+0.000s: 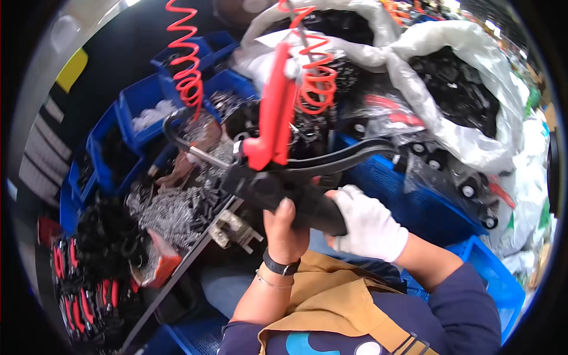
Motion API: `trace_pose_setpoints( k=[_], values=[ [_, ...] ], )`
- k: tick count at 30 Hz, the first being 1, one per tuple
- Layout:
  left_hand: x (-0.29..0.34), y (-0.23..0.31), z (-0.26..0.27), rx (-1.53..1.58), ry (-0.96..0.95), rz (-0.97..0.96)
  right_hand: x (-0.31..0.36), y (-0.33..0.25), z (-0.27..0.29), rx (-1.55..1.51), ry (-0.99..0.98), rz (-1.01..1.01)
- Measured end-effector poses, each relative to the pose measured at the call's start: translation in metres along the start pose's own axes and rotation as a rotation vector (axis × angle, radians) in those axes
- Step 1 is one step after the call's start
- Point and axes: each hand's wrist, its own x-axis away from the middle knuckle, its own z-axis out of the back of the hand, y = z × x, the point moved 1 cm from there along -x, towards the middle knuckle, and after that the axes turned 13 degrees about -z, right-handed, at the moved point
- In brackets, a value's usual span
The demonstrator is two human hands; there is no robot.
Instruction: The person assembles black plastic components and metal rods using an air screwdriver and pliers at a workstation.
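Observation:
A black and red hand tool (pixel 266 188) is held up in front of my body; its exact kind I cannot make out. It has an upright red handle-like part (pixel 276 106), black curved arms reaching right, and a metal rod ending in a dark hook at the left. My bare left hand (pixel 285 234), with a watch and a bracelet on the wrist, is closed around the lower side of the black body, thumb upward. On the right, my white-gloved right hand (pixel 368 223) is wrapped round the tool's thick black end. Both hands' fingers are partly hidden.
Left of the tool, a bench holds heaped small metal parts (pixel 168 207) and blue bins (pixel 112 145). Red-handled tools (pixel 77 310) lie at lower left. Red coiled hoses (pixel 186 59) hang above. White sacks of black parts (pixel 455 89) and blue crates (pixel 390 183) stand right.

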Motion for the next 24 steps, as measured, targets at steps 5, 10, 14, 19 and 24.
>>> trace_pose_setpoints(
  k=[5, 10, 14, 19, 24],
  values=[
    [0.004, 0.046, 0.028, 0.234, -0.104, -0.147, -0.038, 0.009, -0.100, -1.519, -1.802, -0.104],
    [0.008, 0.129, 0.072, -0.101, 0.475, -0.427, -0.107, 0.024, -0.140, -0.678, -1.175, -0.080],
    [0.012, 0.174, 0.089, -0.062, 0.546, -0.679, -0.219, 0.103, -0.225, 0.348, -0.311, -0.154],
    [0.011, 0.184, 0.085, -0.039, 0.458, -0.642, -0.260, 0.168, -0.318, 0.473, -0.239, -0.442],
    [0.019, 0.214, 0.105, -0.134, 0.584, -0.835, -0.233, 0.129, -0.256, 0.485, -0.254, -0.242]
  ],
)
